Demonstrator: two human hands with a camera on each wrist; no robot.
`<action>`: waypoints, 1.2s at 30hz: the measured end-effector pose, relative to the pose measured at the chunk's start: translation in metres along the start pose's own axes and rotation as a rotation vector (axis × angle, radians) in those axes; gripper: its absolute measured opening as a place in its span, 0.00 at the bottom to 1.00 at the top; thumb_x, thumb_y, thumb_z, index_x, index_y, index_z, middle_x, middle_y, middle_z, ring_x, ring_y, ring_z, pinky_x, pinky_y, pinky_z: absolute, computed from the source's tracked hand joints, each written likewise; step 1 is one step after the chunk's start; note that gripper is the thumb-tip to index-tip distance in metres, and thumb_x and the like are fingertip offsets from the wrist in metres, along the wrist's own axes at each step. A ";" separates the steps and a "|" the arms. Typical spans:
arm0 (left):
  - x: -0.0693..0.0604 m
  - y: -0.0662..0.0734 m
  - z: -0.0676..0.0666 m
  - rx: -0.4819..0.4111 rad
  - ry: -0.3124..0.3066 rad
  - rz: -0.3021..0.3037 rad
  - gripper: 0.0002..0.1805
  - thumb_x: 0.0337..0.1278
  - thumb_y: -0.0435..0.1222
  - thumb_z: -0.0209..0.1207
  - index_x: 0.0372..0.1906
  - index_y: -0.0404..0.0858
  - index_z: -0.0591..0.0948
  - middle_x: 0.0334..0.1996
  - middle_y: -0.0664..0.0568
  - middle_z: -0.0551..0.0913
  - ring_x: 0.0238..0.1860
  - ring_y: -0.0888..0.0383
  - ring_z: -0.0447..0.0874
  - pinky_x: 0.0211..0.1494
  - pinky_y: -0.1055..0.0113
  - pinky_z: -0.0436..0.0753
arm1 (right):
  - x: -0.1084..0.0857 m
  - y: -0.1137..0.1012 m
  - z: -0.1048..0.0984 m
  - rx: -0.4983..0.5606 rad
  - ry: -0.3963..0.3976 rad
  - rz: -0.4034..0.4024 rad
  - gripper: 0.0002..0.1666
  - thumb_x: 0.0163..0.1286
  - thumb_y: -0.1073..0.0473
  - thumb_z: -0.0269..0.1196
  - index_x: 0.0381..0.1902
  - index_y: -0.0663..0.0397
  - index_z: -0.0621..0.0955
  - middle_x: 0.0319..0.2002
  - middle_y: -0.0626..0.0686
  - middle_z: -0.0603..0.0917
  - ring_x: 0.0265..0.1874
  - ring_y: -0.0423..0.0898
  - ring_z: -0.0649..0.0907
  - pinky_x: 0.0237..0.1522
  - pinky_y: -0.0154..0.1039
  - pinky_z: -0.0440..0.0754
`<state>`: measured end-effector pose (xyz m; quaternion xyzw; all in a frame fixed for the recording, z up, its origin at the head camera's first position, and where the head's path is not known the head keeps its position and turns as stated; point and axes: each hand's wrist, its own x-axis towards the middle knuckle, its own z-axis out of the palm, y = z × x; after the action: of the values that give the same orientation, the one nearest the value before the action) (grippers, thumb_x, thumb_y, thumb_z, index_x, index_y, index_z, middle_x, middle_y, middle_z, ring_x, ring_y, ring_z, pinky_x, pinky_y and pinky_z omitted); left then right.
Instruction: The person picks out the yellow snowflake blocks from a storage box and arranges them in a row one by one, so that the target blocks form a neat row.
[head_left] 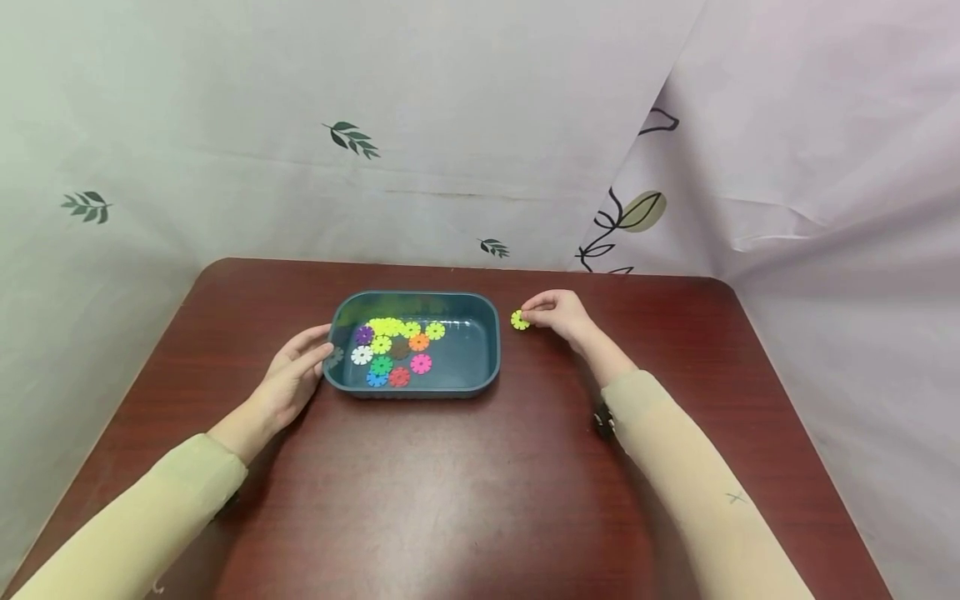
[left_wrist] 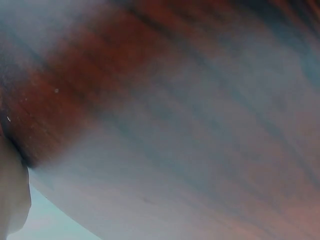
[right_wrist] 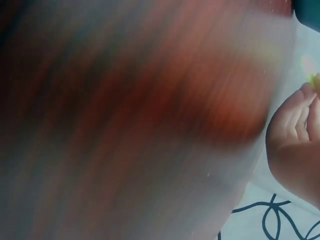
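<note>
A dark blue-grey plastic tray (head_left: 465, 358) with rounded corners lies on the table. Inside, mostly toward its left half, are several notched snowflake discs in yellow, purple, white, orange, brown, green, blue, red and pink, including a pink disc (head_left: 422, 363). At the tray's left end, my left hand (head_left: 288, 382) holds the rim between thumb and fingers. Right of the tray, my right hand (head_left: 558, 317) pinches a yellow snowflake disc (head_left: 519, 320) by its edge. The right wrist view catches part of that hand and a bit of yellow at its fingertips.
The dark red-brown wooden table (head_left: 420, 500) has rounded far corners. Behind it hangs a pale cloth (head_left: 420, 83) with leaf prints, which also covers both sides. In the left wrist view, mainly tabletop (left_wrist: 165, 130) shows.
</note>
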<state>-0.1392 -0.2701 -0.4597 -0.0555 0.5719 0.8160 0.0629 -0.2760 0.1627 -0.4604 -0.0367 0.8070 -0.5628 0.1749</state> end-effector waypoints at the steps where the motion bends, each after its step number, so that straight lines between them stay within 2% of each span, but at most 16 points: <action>1: 0.000 0.000 0.000 -0.004 -0.001 0.002 0.15 0.79 0.27 0.54 0.56 0.48 0.84 0.51 0.60 0.89 0.53 0.65 0.85 0.59 0.76 0.80 | 0.000 0.001 -0.001 -0.034 -0.001 -0.010 0.14 0.70 0.65 0.73 0.48 0.70 0.87 0.31 0.45 0.90 0.31 0.35 0.85 0.39 0.29 0.85; 7: 0.000 -0.001 0.000 -0.023 0.003 0.023 0.16 0.78 0.26 0.54 0.54 0.47 0.85 0.50 0.59 0.90 0.52 0.65 0.86 0.58 0.75 0.80 | 0.002 0.003 0.000 -0.230 -0.011 -0.084 0.10 0.68 0.65 0.72 0.44 0.67 0.88 0.35 0.54 0.91 0.29 0.35 0.83 0.38 0.28 0.80; 12: 0.000 -0.001 0.000 -0.023 0.011 0.024 0.16 0.78 0.26 0.54 0.53 0.47 0.86 0.50 0.59 0.90 0.52 0.65 0.86 0.58 0.75 0.81 | 0.002 0.002 0.004 -0.335 0.000 -0.100 0.09 0.68 0.64 0.73 0.42 0.65 0.89 0.37 0.59 0.92 0.28 0.36 0.81 0.38 0.31 0.78; 28: 0.000 -0.001 -0.001 -0.019 0.006 0.018 0.16 0.78 0.26 0.54 0.54 0.48 0.86 0.51 0.60 0.89 0.52 0.65 0.85 0.58 0.75 0.81 | 0.002 0.003 0.013 -0.402 0.071 -0.097 0.08 0.66 0.61 0.75 0.38 0.62 0.91 0.34 0.57 0.92 0.32 0.44 0.84 0.38 0.32 0.78; 36: 0.000 0.000 0.000 -0.012 0.001 0.005 0.16 0.79 0.27 0.54 0.54 0.49 0.85 0.52 0.60 0.89 0.53 0.66 0.85 0.59 0.76 0.81 | 0.001 0.005 0.008 -0.349 0.055 -0.069 0.08 0.66 0.61 0.75 0.38 0.62 0.90 0.34 0.56 0.92 0.31 0.42 0.83 0.39 0.32 0.77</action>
<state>-0.1395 -0.2698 -0.4597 -0.0551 0.5671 0.8196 0.0603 -0.2742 0.1571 -0.4674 -0.0787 0.8951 -0.4208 0.1242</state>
